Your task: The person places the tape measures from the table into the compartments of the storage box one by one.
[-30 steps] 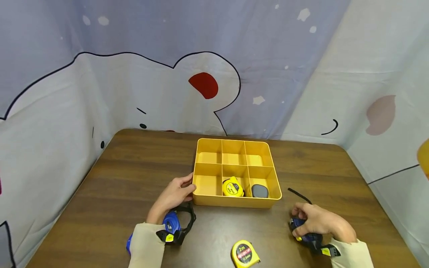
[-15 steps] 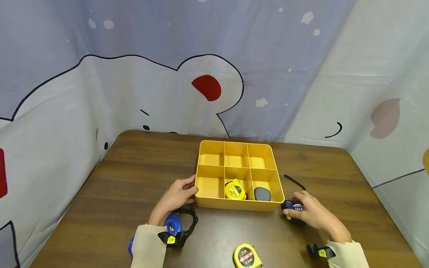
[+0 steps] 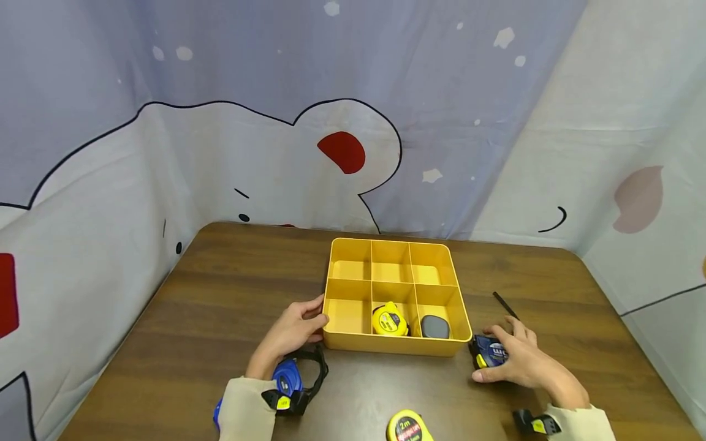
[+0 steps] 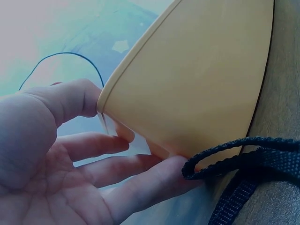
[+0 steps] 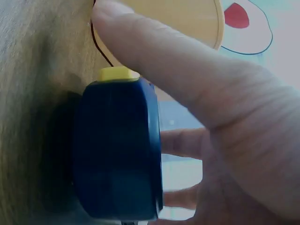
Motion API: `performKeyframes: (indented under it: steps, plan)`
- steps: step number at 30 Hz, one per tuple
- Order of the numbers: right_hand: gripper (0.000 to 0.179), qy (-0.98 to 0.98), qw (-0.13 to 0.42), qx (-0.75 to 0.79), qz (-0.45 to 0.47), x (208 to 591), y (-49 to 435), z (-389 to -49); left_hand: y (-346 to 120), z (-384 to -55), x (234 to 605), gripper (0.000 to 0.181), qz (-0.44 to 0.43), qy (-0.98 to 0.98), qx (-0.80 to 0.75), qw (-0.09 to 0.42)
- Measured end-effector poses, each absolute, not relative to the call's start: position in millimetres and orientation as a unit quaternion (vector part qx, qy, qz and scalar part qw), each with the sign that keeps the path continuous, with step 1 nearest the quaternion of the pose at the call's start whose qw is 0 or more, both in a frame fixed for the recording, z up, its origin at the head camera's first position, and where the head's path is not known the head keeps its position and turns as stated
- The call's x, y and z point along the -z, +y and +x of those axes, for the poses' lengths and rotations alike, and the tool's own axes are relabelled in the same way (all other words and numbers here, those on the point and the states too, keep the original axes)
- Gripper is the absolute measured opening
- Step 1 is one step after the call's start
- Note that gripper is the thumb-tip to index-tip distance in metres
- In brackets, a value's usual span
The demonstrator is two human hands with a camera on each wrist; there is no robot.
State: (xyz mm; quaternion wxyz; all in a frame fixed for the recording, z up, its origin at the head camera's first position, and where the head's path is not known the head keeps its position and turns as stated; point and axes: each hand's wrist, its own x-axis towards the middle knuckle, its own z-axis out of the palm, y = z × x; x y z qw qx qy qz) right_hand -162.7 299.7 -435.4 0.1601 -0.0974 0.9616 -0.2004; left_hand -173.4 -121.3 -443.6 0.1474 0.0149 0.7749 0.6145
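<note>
A yellow box (image 3: 397, 345) with six compartments sits mid-table (image 3: 254, 269); take it as the clock's centre, twelve o'clock pointing away from the person. The left hand (image 3: 295, 327), between eight and nine o'clock, grips the box's near left corner, thumb at the rim and fingers along the wall.

At four o'clock, a dark blue tape measure (image 3: 489, 352) with a yellow button (image 5: 118, 73) is just beside the box's near right corner. The right hand (image 3: 526, 361) is spread loosely around it — thumb straight and clear of the case, palm apart from it. Whether any fingertip touches it, I cannot tell.

Inside the box, the near middle compartment at six o'clock holds a yellow tape measure (image 3: 389, 321); the near right one, towards five, holds a grey rounded object (image 3: 435, 327).

Outside, a yellow tape measure marked 2m (image 3: 409, 427) lies at six o'clock, cut by the view's lower edge. A bright blue tape measure (image 3: 287, 376) lies at eight — beside the left sleeve (image 3: 249, 407), near a black strap (image 3: 320, 375). A black cord (image 3: 504, 305) shows at three.
</note>
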Motion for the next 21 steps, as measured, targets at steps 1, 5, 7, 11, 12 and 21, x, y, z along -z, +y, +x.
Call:
performKeyframes:
  steps: [1,5,7,11,12,21]
  plan:
    - [0.087,0.962,0.163,0.199,-0.095,436.1,299.9,-163.0,-121.3,-172.9,443.3,0.056,0.016,0.775,-0.614,0.146]
    - [0.086,0.962,0.170,0.192,-0.094,440.0,300.8,-165.4,-121.3,-171.9,442.8,0.055,0.018,0.776,-0.613,0.145]
    - [0.085,0.962,0.171,0.190,-0.095,441.0,301.6,-166.7,-121.1,-172.2,442.8,0.055,0.018,0.776,-0.614,0.142]
    - [0.083,0.963,0.176,0.185,-0.089,440.9,302.5,-167.6,-120.8,-172.0,443.4,0.056,0.019,0.778,-0.613,0.139]
    - [0.083,0.963,0.177,0.184,-0.087,440.9,302.6,-167.7,-120.9,-171.7,443.4,0.056,0.018,0.778,-0.613,0.138]
    - [0.087,0.965,0.183,0.182,-0.052,439.8,302.1,-166.9,-121.1,-171.8,444.3,0.056,0.014,0.779,-0.611,0.138]
